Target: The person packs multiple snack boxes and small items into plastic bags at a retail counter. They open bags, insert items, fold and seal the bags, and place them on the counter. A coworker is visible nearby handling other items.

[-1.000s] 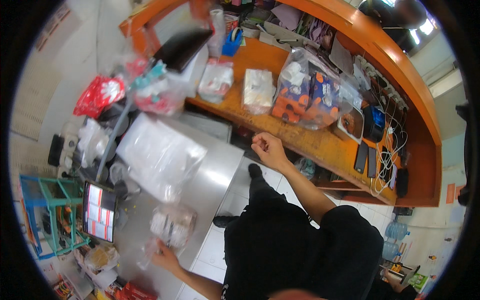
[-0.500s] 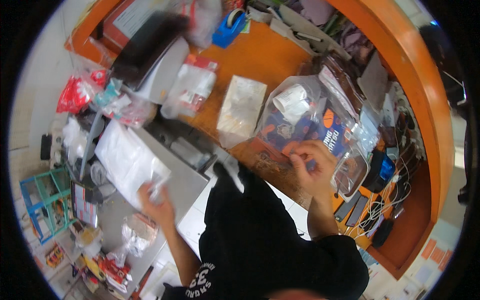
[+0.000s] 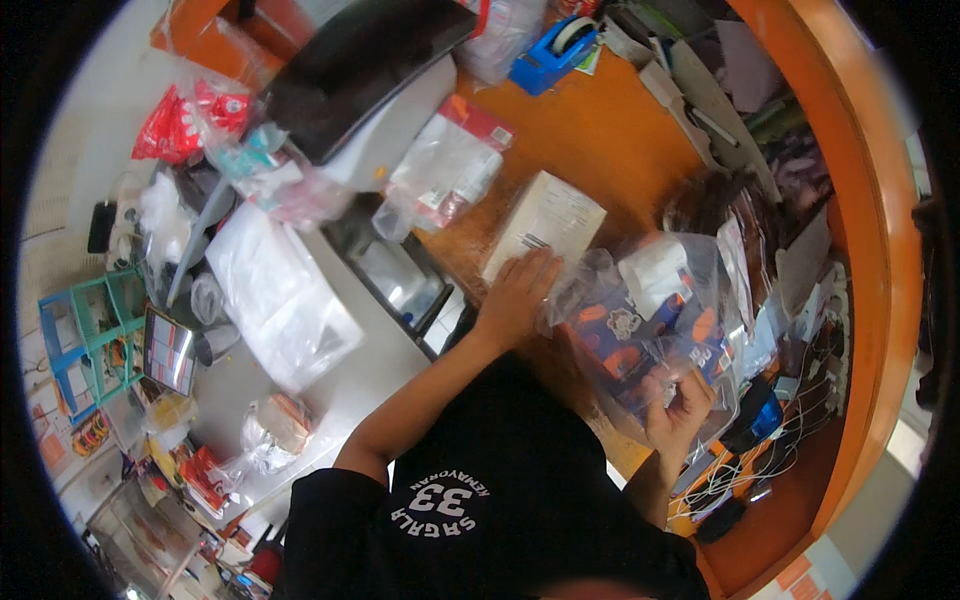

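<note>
My left hand (image 3: 518, 295) lies over the near end of a cream-coloured box (image 3: 555, 215), fingers stretched out on it. The box looks wrapped in clear plastic and rests on the orange wooden desk. To its right is a large clear plastic bag (image 3: 590, 285) holding a dark blue and orange printed item (image 3: 625, 325) and a white paper (image 3: 652, 272). My right hand (image 3: 680, 408) pinches the near edge of this bag, thumb and fingers together. What the fingertips grip beyond the plastic is hard to make out.
A blue tape dispenser (image 3: 553, 55) stands at the back. Left of the desk, white plastic bags (image 3: 285, 300) lie on a grey table (image 3: 385, 385). A black-topped machine (image 3: 365, 75) stands behind them. Tangled white cables (image 3: 765, 440) and a raised orange edge (image 3: 850, 200) are at right.
My left hand has left the white plastic bags and crossed right onto the cream box. My right hand has moved to the bag's near edge. The whole view has shifted.
</note>
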Demonstrator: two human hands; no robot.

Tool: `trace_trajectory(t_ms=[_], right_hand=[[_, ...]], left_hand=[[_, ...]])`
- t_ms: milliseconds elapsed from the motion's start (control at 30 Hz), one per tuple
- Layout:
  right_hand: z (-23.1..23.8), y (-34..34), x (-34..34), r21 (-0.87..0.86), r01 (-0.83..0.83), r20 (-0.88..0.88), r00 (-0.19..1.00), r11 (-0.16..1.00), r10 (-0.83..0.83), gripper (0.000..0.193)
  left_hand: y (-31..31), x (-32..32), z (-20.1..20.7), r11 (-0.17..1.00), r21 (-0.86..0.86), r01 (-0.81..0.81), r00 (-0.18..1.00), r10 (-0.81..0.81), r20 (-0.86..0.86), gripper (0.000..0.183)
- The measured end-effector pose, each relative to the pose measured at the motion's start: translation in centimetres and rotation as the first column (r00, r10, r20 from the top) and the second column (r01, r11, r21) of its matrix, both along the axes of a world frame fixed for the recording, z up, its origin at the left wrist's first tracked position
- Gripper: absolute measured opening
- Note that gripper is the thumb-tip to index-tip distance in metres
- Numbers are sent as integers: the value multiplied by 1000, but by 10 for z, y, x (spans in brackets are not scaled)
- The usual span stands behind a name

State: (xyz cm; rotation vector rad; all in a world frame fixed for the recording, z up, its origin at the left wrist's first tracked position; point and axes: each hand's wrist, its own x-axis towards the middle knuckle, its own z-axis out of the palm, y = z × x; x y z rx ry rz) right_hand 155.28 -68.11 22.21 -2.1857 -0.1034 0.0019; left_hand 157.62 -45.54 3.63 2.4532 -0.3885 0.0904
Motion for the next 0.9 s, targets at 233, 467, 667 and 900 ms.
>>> trace_trajectory(t_ms=[233, 467, 667, 900], right_hand=[[5, 13, 20, 73, -58, 129, 990, 996, 48, 6], [3, 26, 33, 160, 43, 237, 968, 986, -81, 18], [15, 51, 43, 95, 63, 222, 971, 993, -83, 16], [18, 61, 33, 73, -44, 203, 979, 996, 29, 11]], left_hand=[[63, 12, 9, 807, -296, -511, 850, 525, -38, 75], [125, 81, 15, 839, 4, -545, 816, 529, 233, 68], [108, 84, 2, 910, 119, -396, 916, 383, 122, 51], [82, 72, -16, 921, 217, -323, 940, 286, 186, 48]])
